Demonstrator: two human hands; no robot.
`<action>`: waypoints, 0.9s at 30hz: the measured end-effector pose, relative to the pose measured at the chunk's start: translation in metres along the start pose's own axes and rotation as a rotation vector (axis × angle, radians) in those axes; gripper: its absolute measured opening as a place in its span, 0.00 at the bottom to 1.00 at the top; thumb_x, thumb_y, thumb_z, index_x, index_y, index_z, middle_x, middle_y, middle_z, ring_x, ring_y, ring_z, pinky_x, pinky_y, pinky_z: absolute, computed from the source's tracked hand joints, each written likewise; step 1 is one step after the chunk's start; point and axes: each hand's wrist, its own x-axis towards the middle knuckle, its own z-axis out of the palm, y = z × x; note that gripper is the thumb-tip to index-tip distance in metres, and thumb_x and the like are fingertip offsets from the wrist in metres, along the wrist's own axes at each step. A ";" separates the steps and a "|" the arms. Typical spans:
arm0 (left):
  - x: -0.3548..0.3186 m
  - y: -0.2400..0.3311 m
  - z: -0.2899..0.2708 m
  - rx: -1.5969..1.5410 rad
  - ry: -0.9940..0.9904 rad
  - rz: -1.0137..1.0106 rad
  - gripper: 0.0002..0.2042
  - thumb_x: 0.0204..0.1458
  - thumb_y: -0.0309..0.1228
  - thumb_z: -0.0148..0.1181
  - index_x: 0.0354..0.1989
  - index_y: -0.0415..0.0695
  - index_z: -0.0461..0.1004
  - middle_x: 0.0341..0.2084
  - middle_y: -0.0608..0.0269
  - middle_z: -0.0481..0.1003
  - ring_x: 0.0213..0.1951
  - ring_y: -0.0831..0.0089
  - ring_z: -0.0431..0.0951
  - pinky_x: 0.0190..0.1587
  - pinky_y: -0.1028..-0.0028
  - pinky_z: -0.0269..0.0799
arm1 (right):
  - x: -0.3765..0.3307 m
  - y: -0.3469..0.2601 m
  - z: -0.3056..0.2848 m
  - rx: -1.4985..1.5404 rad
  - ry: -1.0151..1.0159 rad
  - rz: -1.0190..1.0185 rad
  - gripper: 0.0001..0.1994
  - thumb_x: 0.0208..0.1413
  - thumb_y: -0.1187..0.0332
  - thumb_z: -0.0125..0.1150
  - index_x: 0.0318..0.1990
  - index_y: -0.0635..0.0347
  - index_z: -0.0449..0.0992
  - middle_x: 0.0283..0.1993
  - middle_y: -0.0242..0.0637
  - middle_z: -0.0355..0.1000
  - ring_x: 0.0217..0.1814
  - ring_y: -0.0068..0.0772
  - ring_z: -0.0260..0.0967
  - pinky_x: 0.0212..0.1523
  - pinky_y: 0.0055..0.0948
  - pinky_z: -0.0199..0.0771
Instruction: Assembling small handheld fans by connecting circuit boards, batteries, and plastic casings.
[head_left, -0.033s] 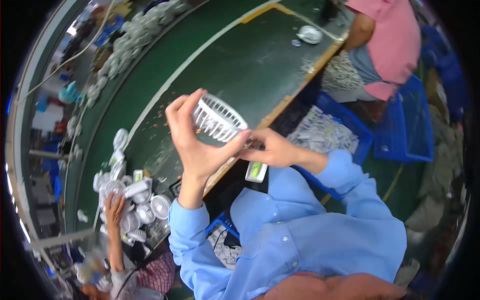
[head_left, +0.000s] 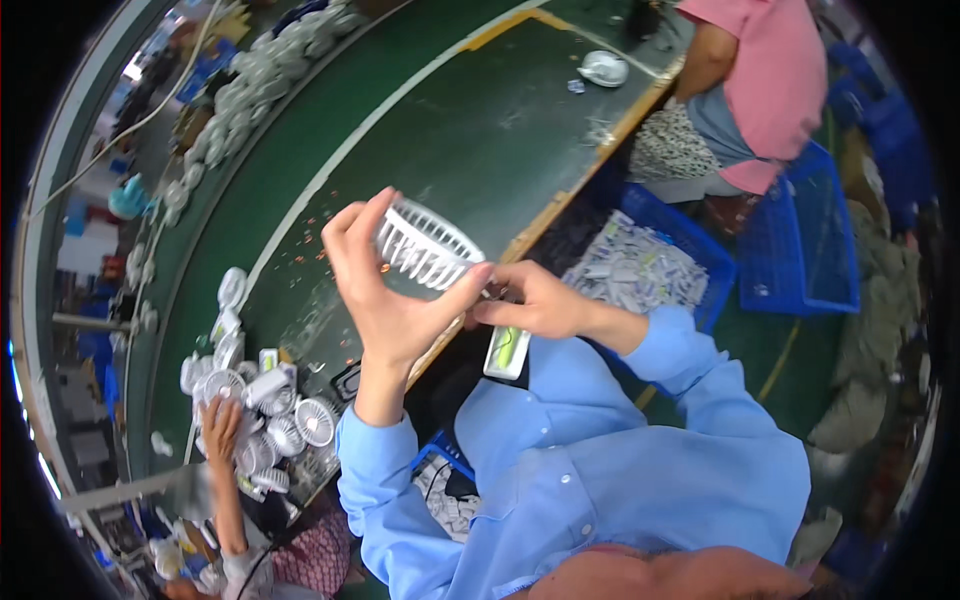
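My left hand (head_left: 385, 315) grips the white slatted head of a small handheld fan (head_left: 425, 245), its fingers and thumb spread around the rim. The slatted head is tilted above the bench edge. My right hand (head_left: 540, 300) is closed at the lower end of the head, thumb and fingers pinched together. What sits between those fingers is mostly hidden. Just below the right hand shows an opened white fan handle (head_left: 507, 352) with a green cylindrical cell inside. It seems joined to the head, but the joint is covered.
White fans (head_left: 285, 430) lie piled at the left, with a co-worker's hand (head_left: 222, 430) on them. The green bench (head_left: 480, 160) has a wooden edge. A blue crate (head_left: 722, 275) of small parts stands at the right, near a person in pink (head_left: 775, 80). Another blue crate (head_left: 800, 240) is beyond.
The whole view has shifted slightly. More of the opened handle shows below my right hand, and the co-worker's hand on the pile has moved a little. My grip looks the same.
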 end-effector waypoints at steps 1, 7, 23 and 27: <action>-0.005 0.002 0.001 0.015 0.006 -0.016 0.38 0.25 0.39 0.77 0.51 0.41 0.68 0.44 0.54 0.62 0.45 0.62 0.69 0.39 0.68 0.69 | -0.010 0.003 0.003 0.054 0.018 0.053 0.11 0.57 0.72 0.56 0.46 0.67 0.70 0.34 0.38 0.74 0.36 0.22 0.73 0.39 0.24 0.73; -0.021 0.000 0.020 0.176 0.013 -0.127 0.32 0.29 0.39 0.75 0.44 0.37 0.70 0.41 0.51 0.66 0.45 0.58 0.69 0.48 0.63 0.66 | -0.059 0.029 -0.002 0.144 0.012 0.191 0.06 0.60 0.70 0.53 0.37 0.64 0.68 0.25 0.32 0.70 0.26 0.20 0.71 0.27 0.20 0.67; -0.073 -0.033 0.023 -0.849 -0.045 -0.998 0.12 0.59 0.37 0.53 0.33 0.39 0.72 0.24 0.71 0.73 0.25 0.87 0.70 0.29 0.84 0.65 | -0.094 0.044 -0.022 0.321 0.154 0.357 0.07 0.54 0.71 0.53 0.38 0.65 0.69 0.34 0.39 0.71 0.32 0.24 0.70 0.39 0.25 0.70; -0.085 -0.036 0.024 -0.925 -0.047 -1.019 0.12 0.61 0.37 0.51 0.35 0.40 0.70 0.27 0.70 0.73 0.28 0.86 0.71 0.33 0.83 0.66 | -0.100 0.047 -0.024 0.491 0.201 0.293 0.09 0.53 0.69 0.50 0.37 0.66 0.69 0.35 0.40 0.69 0.38 0.30 0.69 0.47 0.30 0.67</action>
